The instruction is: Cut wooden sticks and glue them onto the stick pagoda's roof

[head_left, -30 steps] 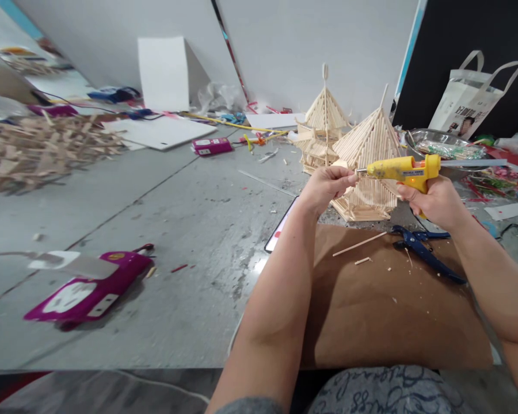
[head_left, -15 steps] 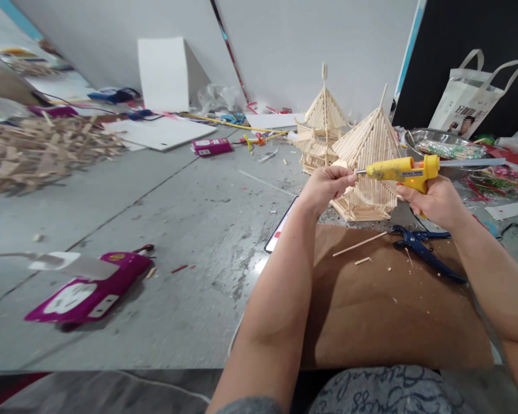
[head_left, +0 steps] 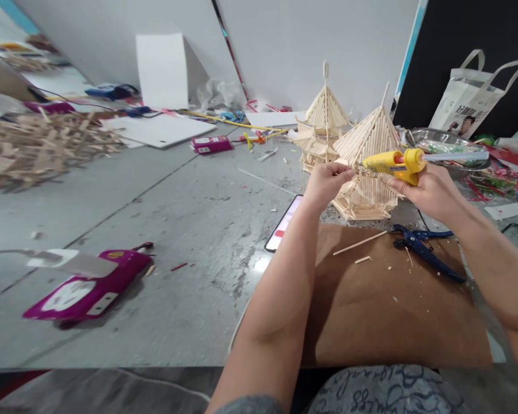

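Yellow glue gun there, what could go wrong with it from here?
Possibly two things. The yellow glue gun in the right hand points at the fingers of the left hand, very close, so a hot tip could burn them. It also overlaps the nearer stick model in view; if as close as it looks, a slip might knock a stick loose.

Between the purple power strip (head_left: 75, 296) and the phone (head_left: 284, 227), the tabletop (head_left: 198, 207) offers open passage. Ahead, the nearer stick pavilion (head_left: 365, 201) blocks the way.
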`<state>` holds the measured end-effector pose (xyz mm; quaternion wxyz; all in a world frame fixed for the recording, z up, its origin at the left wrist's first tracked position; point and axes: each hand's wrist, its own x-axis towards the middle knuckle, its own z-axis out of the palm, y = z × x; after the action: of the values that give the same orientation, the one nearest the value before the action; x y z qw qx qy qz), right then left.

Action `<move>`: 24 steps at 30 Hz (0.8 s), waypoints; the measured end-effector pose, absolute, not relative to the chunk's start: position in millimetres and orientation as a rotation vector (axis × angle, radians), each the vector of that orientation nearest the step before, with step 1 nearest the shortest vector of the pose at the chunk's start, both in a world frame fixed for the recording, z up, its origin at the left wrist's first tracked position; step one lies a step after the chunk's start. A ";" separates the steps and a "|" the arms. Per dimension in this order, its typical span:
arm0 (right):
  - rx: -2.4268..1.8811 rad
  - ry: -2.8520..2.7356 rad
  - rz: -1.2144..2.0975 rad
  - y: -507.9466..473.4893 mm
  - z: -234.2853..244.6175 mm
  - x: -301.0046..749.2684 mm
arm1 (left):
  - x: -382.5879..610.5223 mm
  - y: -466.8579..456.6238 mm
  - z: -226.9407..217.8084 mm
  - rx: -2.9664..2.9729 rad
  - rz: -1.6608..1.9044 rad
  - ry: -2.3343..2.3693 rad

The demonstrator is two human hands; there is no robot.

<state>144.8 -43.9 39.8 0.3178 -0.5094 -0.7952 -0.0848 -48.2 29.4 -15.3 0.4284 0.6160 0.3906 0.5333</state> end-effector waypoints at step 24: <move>-1.429 -2.018 -0.220 -46.5 38.0 151.2 | -44.7 31.6 -9.2 1.637 1.289 1.071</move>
<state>151.2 -46.5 38.0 0.3236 -0.5445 -0.7693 -0.0838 -44.7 31.6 -9.2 0.3889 0.6439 0.4211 0.5068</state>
